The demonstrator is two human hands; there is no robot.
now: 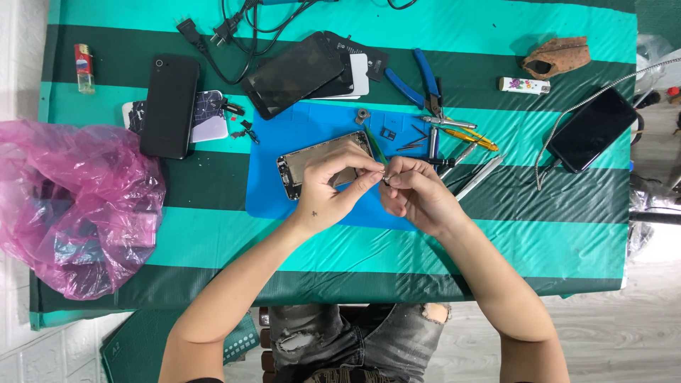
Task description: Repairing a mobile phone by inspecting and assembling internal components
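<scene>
Between your two hands, just above the blue rubber work mat (pixel 284 131), you hold a tiny metallic part (pixel 386 180), too small to tell what it is; it looks like a small ring or screw-sized piece. Your left hand (pixel 333 188) has its thumb and forefinger pressed together toward that part, the other fingers curled loosely behind, and your right hand (pixel 415 195) pinches it from the other side with its fingertips bunched tight. Directly behind your left hand lies an opened phone chassis with bare metal insides (pixel 301 164), flat on the mat, with a thin green-handled tool (pixel 375 145) resting by its right corner. To the right of the mat sit blue-handled pliers (pixel 418 85), yellow-handled tweezers (pixel 474 136) and a pair of silver pen-shaped drivers (pixel 479 177), close together. At the top edge of the mat a dark phone screen panel (pixel 294 74) lies tilted over a white-backed phone (pixel 358 78). Further left a black phone (pixel 169 106) lies face down on the green striped tablecloth (pixel 425 248), near a crumpled pink plastic bag (pixel 78 206). Another black phone (pixel 592 129) rests well apart at the right edge.
</scene>
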